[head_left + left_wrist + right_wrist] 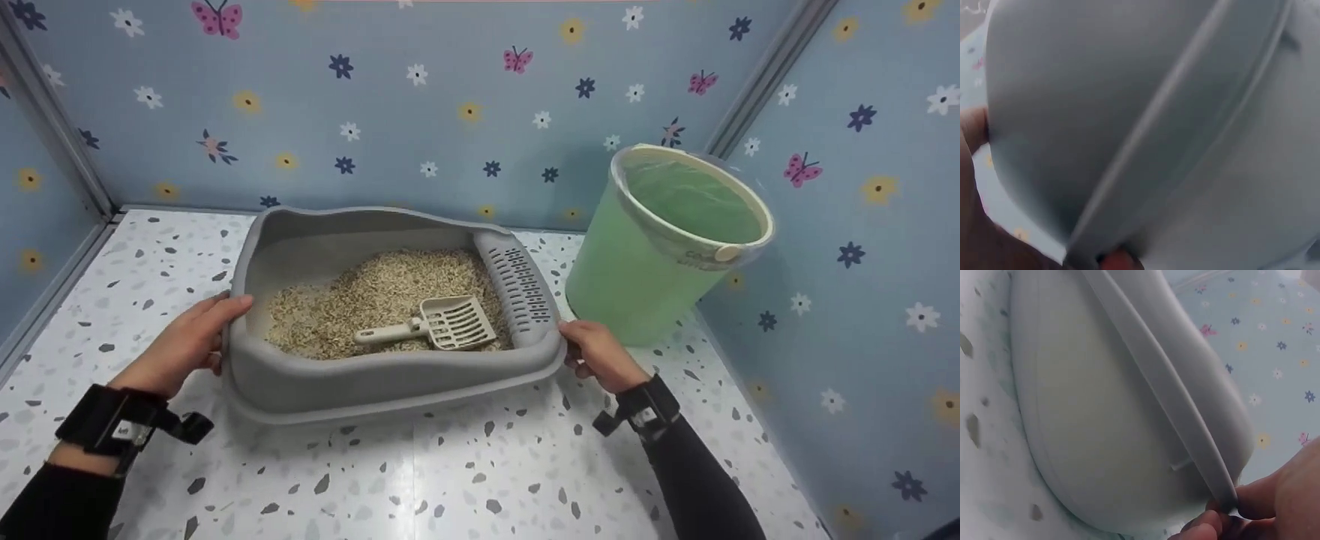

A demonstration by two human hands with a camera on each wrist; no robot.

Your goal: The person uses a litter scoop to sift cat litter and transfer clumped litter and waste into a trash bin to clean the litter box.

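On the speckled terrazzo floor (450, 480), the left hand (187, 341) and right hand (600, 356) grip opposite rims of the smooth grey plastic litter tray (390, 386) holding grainy beige litter (375, 296) and a slotted cream scoop (439, 324).

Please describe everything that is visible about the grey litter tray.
The grey litter tray looks like smooth plastic, with rounded corners, a raised back wall and an out-turned rim. A slotted grille panel runs along its right side. It stands flat on the speckled table, left of the green bin, and holds beige litter with a cream scoop lying on top. The left hand holds its left rim; the right hand pinches its right rim.
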